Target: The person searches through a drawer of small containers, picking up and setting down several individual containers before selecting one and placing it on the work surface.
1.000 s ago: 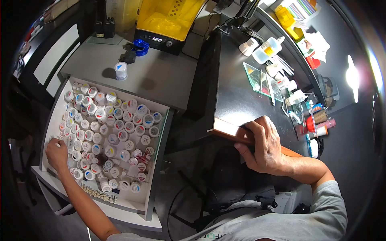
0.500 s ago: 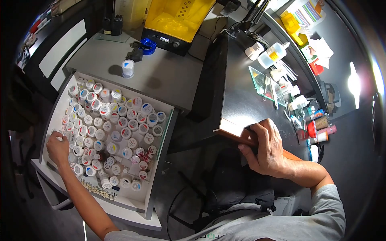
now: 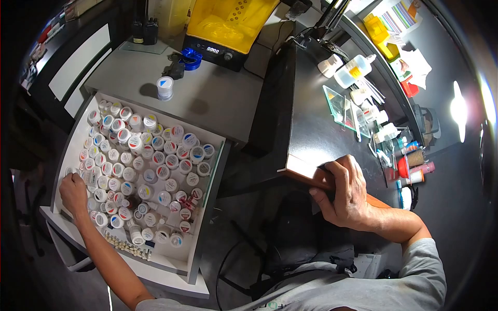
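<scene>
An open drawer (image 3: 193, 243) on the left is packed with small white-lidded jars (image 3: 135, 141). At its left side is my left hand (image 3: 74, 194), fingers curled closed next to a clear plastic container (image 3: 91, 178). Whatever those fingers hold, if anything, is hidden. My right hand (image 3: 343, 194) rests on the desk's front edge, its thumb below and fingers wrapped over the brown edge strip (image 3: 306, 170).
One white jar (image 3: 165, 88) stands on the grey cabinet top (image 3: 223, 96), in front of a yellow-covered machine (image 3: 228, 26). On the black desk lie a glass plate (image 3: 337, 106), a bottle (image 3: 354, 71) and a red cup (image 3: 402, 167). A tooth-coloured row of small pieces (image 3: 127, 248) sits at the drawer front.
My left hand has shifted very slightly down, and its fingers are curled in more. My right hand stays on the desk edge; the view has moved a little.
</scene>
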`<state>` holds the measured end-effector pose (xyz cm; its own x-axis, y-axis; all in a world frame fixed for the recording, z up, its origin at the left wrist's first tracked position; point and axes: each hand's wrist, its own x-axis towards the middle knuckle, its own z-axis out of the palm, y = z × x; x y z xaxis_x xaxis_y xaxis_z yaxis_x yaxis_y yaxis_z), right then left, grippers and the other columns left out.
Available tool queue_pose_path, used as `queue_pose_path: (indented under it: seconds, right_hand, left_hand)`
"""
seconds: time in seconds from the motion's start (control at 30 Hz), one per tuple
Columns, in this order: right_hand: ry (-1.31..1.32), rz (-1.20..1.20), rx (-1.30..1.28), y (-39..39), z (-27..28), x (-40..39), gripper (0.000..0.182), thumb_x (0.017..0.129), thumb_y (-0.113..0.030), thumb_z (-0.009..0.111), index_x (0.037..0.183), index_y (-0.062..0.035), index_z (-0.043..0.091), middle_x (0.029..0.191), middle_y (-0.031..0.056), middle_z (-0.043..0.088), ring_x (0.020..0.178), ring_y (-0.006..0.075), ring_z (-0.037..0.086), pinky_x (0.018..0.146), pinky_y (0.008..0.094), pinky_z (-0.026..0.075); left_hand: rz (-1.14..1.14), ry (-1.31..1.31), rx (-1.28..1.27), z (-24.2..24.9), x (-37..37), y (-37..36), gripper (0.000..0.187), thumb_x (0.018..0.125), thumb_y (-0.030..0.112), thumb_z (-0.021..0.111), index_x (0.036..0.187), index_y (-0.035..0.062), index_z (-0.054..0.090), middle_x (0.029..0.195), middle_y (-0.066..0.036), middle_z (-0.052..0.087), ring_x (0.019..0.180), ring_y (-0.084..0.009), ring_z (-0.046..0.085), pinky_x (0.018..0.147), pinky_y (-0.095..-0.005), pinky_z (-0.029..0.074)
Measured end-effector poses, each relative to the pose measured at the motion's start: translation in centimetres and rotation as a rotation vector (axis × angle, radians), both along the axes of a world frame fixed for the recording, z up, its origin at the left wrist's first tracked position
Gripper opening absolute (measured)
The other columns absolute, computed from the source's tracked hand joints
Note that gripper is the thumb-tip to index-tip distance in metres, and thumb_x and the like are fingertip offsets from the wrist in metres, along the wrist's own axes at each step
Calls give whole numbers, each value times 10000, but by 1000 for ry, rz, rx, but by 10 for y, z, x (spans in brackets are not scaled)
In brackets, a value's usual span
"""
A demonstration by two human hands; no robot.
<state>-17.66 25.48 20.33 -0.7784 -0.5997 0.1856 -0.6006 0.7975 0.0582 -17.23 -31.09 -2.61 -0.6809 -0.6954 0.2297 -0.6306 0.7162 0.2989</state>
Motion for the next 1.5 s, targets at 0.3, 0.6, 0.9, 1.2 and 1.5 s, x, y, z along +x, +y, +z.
queue_pose_path:
  seconds: [0.3,0.6,0.9,1.2,1.5]
  right_hand:
    - [-17,11,6,4,-2,-1,511,848,-269,728,1198,-2,468,949,171,502,834,314,495,723,458,397]
    - [-1,41,-8,6,-6,-2,555,840,-236,737,1238,-2,429,952,174,509,819,312,486,714,467,389]
    - [14,39,-11,6,-8,-2,559,845,-245,735,1245,-3,428,947,172,511,819,311,490,711,469,389]
    - [2,39,-12,6,-7,-2,540,845,-243,732,1230,-5,439,951,172,512,827,309,494,719,462,392]
    - [1,23,5,5,-6,-2,549,841,-255,734,1235,-8,442,962,175,506,837,310,496,729,459,397]
  left_hand:
    - [33,-53,6,16,1,13,296,863,258,584,821,-28,651,873,-236,666,830,-447,645,727,-532,493]
    - [11,-58,-9,1,0,1,272,858,234,600,788,-28,617,836,-225,655,797,-445,636,689,-530,480]
    - [24,-50,31,-2,0,-3,354,925,291,503,984,-9,680,1010,-234,673,944,-443,636,800,-516,484]
    - [26,-66,28,-7,2,-10,378,932,296,480,1038,-9,676,1058,-244,668,978,-447,628,821,-524,480]
    - [-74,-73,-10,-14,3,-14,188,857,192,617,891,15,672,962,-202,682,892,-428,648,763,-493,500]
